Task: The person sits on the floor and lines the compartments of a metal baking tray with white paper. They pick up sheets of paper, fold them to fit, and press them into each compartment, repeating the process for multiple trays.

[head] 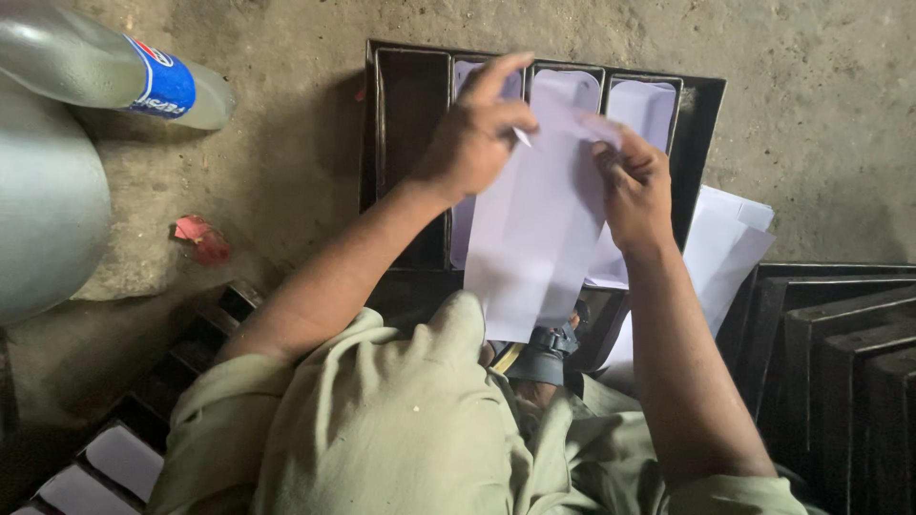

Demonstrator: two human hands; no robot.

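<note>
Both my hands hold one white sheet of paper upright over a black metal tray of long compartments. My left hand pinches the sheet's top left corner, index finger raised. My right hand grips the top right edge, where the paper is folded over. Three of the tray's compartments are lined with white paper; the leftmost one is bare and dark. The sheet hides the middle of the tray.
A stack of loose white sheets lies right of the tray. More black trays stand at the right and lower left. A clear plastic bottle with a blue label and a red scrap lie on the concrete floor.
</note>
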